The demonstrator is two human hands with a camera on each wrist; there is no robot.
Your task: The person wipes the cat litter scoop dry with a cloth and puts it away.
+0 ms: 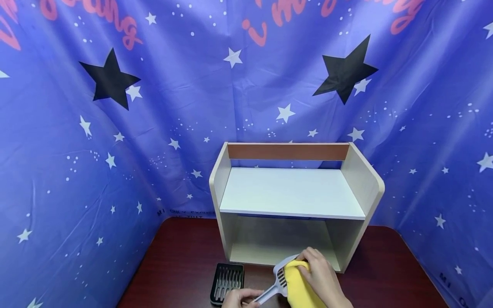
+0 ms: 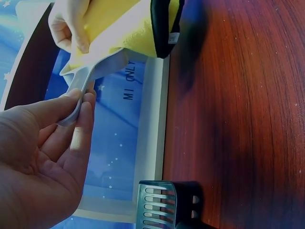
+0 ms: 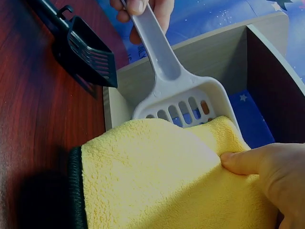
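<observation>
A light grey slotted litter scoop (image 3: 164, 62) is held up over the table in front of the shelf. My left hand (image 2: 52, 148) pinches its handle between thumb and fingers. With my right hand (image 1: 321, 276) I grip a yellow cloth (image 3: 157, 171) with a dark edge, its thumb pressing the fabric against the scoop's head. The cloth covers part of the slots; several slots show above its fold in the right wrist view. Near my left hand lies a black slotted scoop (image 1: 228, 280) on the table.
A small two-tier shelf unit (image 1: 292, 192) with a white upper board stands behind my hands on the dark red wooden table (image 1: 173, 256). A blue star-patterned curtain (image 1: 185, 107) hangs around the back and sides.
</observation>
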